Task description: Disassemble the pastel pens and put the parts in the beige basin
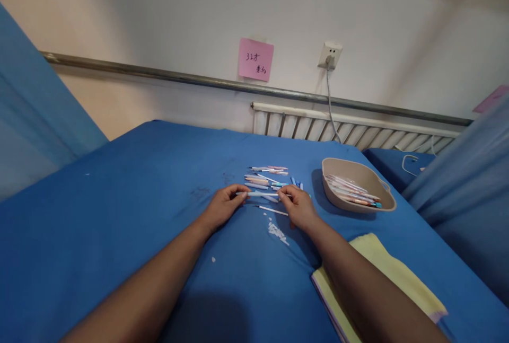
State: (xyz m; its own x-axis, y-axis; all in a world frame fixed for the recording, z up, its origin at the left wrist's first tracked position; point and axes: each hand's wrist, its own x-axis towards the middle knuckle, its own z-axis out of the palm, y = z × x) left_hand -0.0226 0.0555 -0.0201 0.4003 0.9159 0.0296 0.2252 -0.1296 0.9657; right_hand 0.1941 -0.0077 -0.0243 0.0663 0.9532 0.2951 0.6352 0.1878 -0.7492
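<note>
My left hand (226, 205) is closed in a pinch on the left end of a slim light-blue pen (260, 194). The fingers of my right hand (299, 208) close on its right, whiter end, so the pen lies level between both hands. Just beneath it is another pale pen piece (271, 199). A white pen refill with a dark tip (273, 210) rests on the blue cloth below. Beyond my hands lie several pen barrels (256, 180) and, farther back, several refills and pens (270, 169). Small white pieces (277, 230) are heaped nearer me.
A beige basket (358, 170) holding several pens (350, 190) stands to the right. A folded yellow cloth (392, 269) lies under my right forearm. Blue cloth (139, 216) covers the table. Behind it are a radiator (310, 126), a metal rail (178, 76) and a plugged-in socket (330, 55).
</note>
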